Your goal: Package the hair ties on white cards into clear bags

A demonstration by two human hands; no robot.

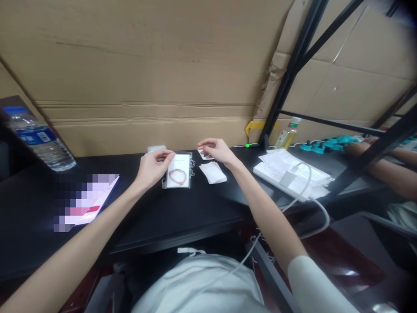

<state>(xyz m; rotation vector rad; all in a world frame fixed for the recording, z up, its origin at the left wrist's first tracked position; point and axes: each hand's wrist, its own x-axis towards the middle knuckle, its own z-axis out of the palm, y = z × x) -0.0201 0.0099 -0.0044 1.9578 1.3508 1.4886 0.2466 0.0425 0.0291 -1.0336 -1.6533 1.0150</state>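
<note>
A white card (177, 171) with a pink bracelet (177, 175) on it lies on the black table (156, 213), in a clear bag. The left hand (153, 167) pinches the card's upper left corner with curled fingers. The right hand (215, 150) hovers just beyond, fingers bent over a small card (204, 154); whether it grips it I cannot tell. A stack of white cards (213, 172) sits beside, a water bottle (39, 139) far left

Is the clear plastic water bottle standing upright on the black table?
No, the clear plastic water bottle leans tilted at the black table's far left.
</note>
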